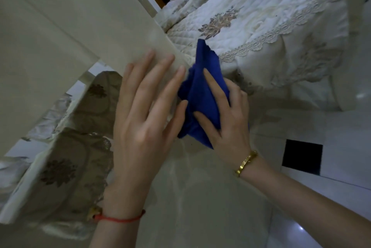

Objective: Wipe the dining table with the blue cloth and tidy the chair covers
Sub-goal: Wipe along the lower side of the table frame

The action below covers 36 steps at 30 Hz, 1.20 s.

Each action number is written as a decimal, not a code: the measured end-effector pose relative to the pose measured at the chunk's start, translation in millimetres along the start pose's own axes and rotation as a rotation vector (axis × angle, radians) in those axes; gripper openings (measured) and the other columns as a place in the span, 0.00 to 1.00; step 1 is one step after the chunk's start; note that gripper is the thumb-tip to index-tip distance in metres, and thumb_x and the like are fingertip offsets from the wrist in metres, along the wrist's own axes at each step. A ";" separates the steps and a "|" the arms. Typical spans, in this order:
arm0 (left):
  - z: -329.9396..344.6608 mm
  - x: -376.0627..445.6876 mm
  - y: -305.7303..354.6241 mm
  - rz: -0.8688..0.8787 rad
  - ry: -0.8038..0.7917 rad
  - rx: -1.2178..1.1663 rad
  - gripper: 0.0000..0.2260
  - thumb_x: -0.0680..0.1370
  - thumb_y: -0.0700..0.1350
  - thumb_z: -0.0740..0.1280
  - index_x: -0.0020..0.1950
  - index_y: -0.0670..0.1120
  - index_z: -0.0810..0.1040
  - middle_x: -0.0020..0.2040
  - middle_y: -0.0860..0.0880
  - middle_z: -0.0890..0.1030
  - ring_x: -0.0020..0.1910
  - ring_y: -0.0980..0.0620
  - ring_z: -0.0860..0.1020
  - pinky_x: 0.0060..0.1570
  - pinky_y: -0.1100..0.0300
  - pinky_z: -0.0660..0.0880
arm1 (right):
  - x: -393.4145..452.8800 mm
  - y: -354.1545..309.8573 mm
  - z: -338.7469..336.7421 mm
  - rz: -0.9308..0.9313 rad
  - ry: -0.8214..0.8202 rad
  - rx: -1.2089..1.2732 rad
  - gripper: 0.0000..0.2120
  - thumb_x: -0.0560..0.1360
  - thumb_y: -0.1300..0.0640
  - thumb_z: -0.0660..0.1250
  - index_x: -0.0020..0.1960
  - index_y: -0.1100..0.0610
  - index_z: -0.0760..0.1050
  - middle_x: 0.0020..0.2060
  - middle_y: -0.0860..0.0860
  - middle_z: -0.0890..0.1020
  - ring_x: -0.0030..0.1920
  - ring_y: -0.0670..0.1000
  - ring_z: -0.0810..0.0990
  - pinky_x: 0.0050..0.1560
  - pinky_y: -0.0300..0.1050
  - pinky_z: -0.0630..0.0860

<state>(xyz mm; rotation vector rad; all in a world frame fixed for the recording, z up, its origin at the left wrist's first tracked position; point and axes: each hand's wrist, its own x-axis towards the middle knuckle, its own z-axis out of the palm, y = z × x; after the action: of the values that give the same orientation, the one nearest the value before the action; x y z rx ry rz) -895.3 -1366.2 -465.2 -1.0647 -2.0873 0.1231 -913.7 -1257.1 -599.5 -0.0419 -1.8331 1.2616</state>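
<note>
Cream, glossy dining table (60,33): my landmark; its corner points toward the quilted chair cover (261,33) just beyond. Blue cloth (202,95) sits bunched at that corner, its long axis running away from me along the table's edge. My right hand (226,115) grips it, fingers curled round the folds. My left hand (144,105) lies flat, fingers straight, on the table beside the cloth. Next wipe, I judge, goes tableward, leftward from the grip.
</note>
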 end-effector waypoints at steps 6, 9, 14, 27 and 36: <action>28.1 -30.2 24.1 0.009 -0.108 -0.029 0.15 0.79 0.40 0.67 0.66 0.38 0.76 0.69 0.41 0.73 0.73 0.42 0.66 0.74 0.42 0.61 | -75.3 78.2 0.5 0.160 -0.161 0.018 0.28 0.78 0.39 0.53 0.76 0.40 0.49 0.68 0.52 0.64 0.65 0.56 0.66 0.68 0.52 0.64; 49.4 -44.1 33.4 0.018 -0.159 -0.024 0.15 0.79 0.40 0.68 0.65 0.40 0.78 0.69 0.43 0.73 0.74 0.43 0.65 0.75 0.41 0.60 | -118.7 116.1 -4.7 0.304 -0.263 -0.065 0.32 0.75 0.42 0.55 0.74 0.34 0.43 0.67 0.55 0.66 0.65 0.58 0.66 0.67 0.51 0.64; 65.3 -54.8 35.7 -0.011 -0.158 0.008 0.16 0.79 0.41 0.69 0.66 0.41 0.77 0.70 0.44 0.73 0.74 0.42 0.63 0.77 0.44 0.53 | -114.2 108.4 -0.1 0.338 -0.208 -0.094 0.27 0.79 0.38 0.48 0.75 0.38 0.47 0.64 0.56 0.69 0.60 0.59 0.69 0.60 0.60 0.69; 72.8 -55.2 35.2 -0.022 -0.072 0.018 0.15 0.78 0.39 0.69 0.64 0.41 0.79 0.68 0.44 0.75 0.73 0.42 0.64 0.76 0.44 0.55 | -154.6 148.5 -4.0 0.505 -0.298 -0.113 0.31 0.75 0.44 0.52 0.74 0.34 0.43 0.64 0.57 0.69 0.62 0.60 0.68 0.64 0.60 0.67; 73.9 -55.9 29.4 0.012 -0.081 0.029 0.14 0.79 0.40 0.69 0.64 0.42 0.78 0.68 0.45 0.74 0.73 0.42 0.64 0.76 0.44 0.55 | -77.2 71.7 15.8 0.201 -0.054 0.026 0.27 0.78 0.36 0.51 0.74 0.42 0.53 0.67 0.52 0.64 0.64 0.58 0.69 0.66 0.55 0.66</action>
<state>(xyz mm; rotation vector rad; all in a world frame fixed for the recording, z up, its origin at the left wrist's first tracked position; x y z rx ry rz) -906.6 -1369.6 -561.7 -1.0715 -2.1454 0.2052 -907.7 -1270.8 -704.9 -0.1836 -1.8953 1.4382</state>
